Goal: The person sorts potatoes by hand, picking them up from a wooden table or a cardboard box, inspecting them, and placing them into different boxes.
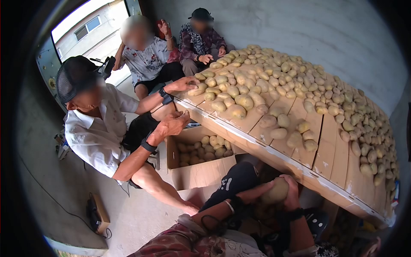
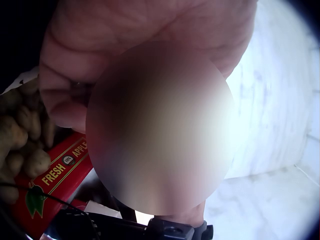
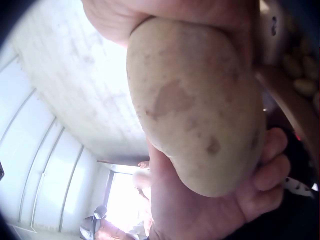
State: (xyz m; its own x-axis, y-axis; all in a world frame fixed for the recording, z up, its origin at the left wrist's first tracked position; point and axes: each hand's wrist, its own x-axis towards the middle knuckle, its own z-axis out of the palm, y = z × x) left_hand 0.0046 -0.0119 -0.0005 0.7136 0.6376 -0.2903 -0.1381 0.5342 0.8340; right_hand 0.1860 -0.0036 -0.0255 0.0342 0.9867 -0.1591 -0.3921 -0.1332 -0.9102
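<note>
A large pale potato (image 1: 276, 191) with brown scuffs is held between my two hands, over my lap. My left hand (image 1: 257, 192) grips its left side and my right hand (image 1: 292, 193) its right side. The right wrist view shows the potato (image 3: 195, 110) up close, a worn patch and dark spot on its skin. There the right hand (image 3: 200, 10) presses along the top and the curled left hand (image 3: 200, 207) cups the other end. In the left wrist view, a round blur hides what lies under the left hand (image 2: 145, 30).
A cardboard-covered table (image 1: 334, 150) bears many potatoes (image 1: 274, 73). A carton (image 1: 201, 173) of potatoes stands beside my legs, and a red apple box (image 2: 57, 172) lies near more potatoes (image 2: 20, 130). A person in a white shirt (image 1: 96, 122) reaches to the table; two others sit behind.
</note>
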